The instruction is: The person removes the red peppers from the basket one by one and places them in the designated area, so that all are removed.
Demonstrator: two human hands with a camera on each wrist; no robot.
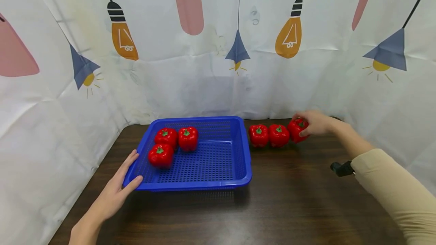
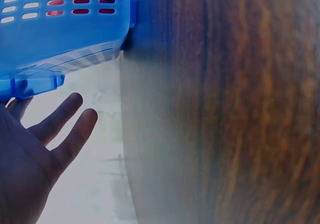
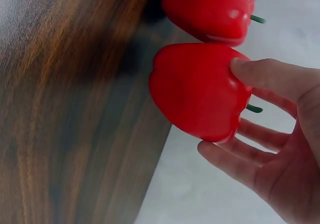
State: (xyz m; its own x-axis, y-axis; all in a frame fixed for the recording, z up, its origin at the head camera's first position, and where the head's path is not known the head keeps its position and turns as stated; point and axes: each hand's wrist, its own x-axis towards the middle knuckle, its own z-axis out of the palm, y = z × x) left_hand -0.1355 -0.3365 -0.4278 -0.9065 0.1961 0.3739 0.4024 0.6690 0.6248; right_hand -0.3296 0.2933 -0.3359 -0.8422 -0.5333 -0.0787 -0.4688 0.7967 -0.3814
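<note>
At the right end of a row, my right hand (image 1: pixel 314 123) grips a red bell pepper (image 3: pixel 200 91) between its thumb and fingers. That pepper tilts a little; whether it touches the table is unclear. Beside it stand two more red bell peppers, the middle one (image 1: pixel 279 135) and the left one (image 1: pixel 259 135). My left hand (image 1: pixel 114 192) touches the near left corner of a blue plastic basket (image 1: pixel 243 179), its fingers extended along the rim. Inside the basket's left half sit three red bell peppers, one at the front (image 1: pixel 161 156) and two behind, the left (image 1: pixel 166 137) and the right (image 1: pixel 188 139).
The dark wooden table (image 1: pixel 289 199) carries the basket and the row of peppers. A white curtain (image 1: pixel 204 86) printed with lamps and bulbs hangs around the table's back and sides. A black strap end (image 1: pixel 342 169) sticks out beside the right sleeve.
</note>
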